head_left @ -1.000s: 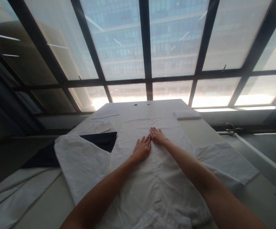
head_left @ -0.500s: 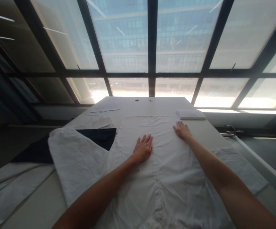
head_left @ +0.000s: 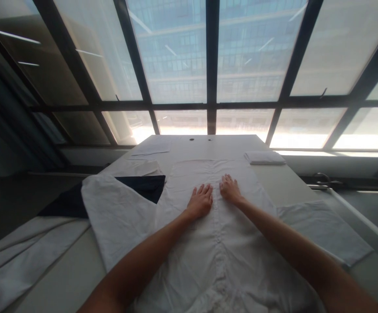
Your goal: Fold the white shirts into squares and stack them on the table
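A white button-front shirt (head_left: 189, 256) lies spread over the table, its front strip running down the middle toward me and its sleeves reaching out to both sides. Just left of that strip, my left hand (head_left: 201, 201) rests flat on the cloth with its fingers stretched forward. My right hand (head_left: 229, 188) lies on the shirt just right of the strip, fingers extended and slightly bent. Neither hand grips anything. Creases show in the fabric near my body, where the shirt is bunched.
A folded white cloth (head_left: 265, 158) sits at the table's far right. Paper sheets (head_left: 152, 148) lie at the far left. Dark navy fabric (head_left: 148, 186) and more white cloth (head_left: 41, 250) drape on the left. Beyond the white table (head_left: 180, 150) stand large windows.
My right hand has moved left across the shirt, from near its right edge to beside the front strip. My left hand stays nearly in place. The view has shifted slightly.
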Motion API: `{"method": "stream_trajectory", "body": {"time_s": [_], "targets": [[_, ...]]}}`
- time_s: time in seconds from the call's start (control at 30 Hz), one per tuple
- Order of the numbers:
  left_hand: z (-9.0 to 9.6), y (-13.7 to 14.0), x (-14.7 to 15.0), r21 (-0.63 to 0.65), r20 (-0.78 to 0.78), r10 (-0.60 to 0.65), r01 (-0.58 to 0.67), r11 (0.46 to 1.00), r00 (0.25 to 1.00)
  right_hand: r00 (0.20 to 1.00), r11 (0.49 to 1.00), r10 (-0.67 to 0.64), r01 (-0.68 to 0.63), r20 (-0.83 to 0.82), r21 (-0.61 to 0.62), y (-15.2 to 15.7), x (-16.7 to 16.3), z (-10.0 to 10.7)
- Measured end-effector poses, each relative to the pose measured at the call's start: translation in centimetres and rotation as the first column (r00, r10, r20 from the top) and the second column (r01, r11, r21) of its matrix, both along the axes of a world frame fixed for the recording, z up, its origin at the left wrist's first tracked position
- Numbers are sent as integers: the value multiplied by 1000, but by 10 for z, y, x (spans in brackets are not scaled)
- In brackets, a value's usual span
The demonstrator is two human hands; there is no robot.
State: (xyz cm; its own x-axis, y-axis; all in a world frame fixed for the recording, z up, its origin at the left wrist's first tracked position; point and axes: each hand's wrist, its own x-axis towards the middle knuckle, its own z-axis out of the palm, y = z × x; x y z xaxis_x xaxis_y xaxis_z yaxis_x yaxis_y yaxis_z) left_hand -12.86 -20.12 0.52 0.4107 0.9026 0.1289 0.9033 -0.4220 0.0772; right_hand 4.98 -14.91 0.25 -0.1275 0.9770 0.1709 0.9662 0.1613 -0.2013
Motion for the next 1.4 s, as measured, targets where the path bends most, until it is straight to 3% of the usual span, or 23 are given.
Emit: {"method": "stream_trajectory", "body": {"time_s": [0.1, 0.17, 0.37, 0.5, 0.73, 0.93, 1.0, 1.07, 1.2, 1.3, 1.4], "targets": [[1, 0, -1, 4, -15, -18, 18, 1000, 1000, 987, 988, 151, -150, -47, 29, -22, -30, -6], [1, 0, -1, 3, -15, -19, 19, 1000, 1000, 984, 984, 173, -171, -51, 42, -30, -30, -8], [-1, 2, -2, -10, -8, -6, 6, 1000, 1000, 1000, 999, 9, -8, 7, -44, -21, 34, -4], [0, 1, -1, -23, -14, 2, -2, 1000, 1000, 993, 993, -108, 110, 46, -32, -12, 70, -4], [1, 1, 0, -34, -8, 2, -2, 999, 1000, 990, 991, -134, 134, 43, 3, -13, 75, -5], [4, 1, 1, -46, -11, 8, -8, 999, 1000, 987, 988, -149, 152, 66, -37, -23, 64, 9], [6, 1, 1, -46, -15, 6, -6, 999, 1000, 994, 994, -94, 97, 61, -48, -38, 46, 13], [6, 1, 1, -34, -23, 2, -3, 999, 1000, 999, 998, 40, -39, 15, -57, -62, 21, 13], [4, 1, -1, 1, -48, -14, 14, 1000, 999, 946, 948, 311, -316, -94, -34, -115, -18, 4], [5, 1, -1, 0, -50, -16, 16, 1000, 999, 925, 930, 367, -369, -97, 0, -134, -10, 0], [7, 2, 0, -13, -48, -8, 7, 1000, 999, 955, 955, 292, -295, -57, -46, -130, 28, 1]]}}
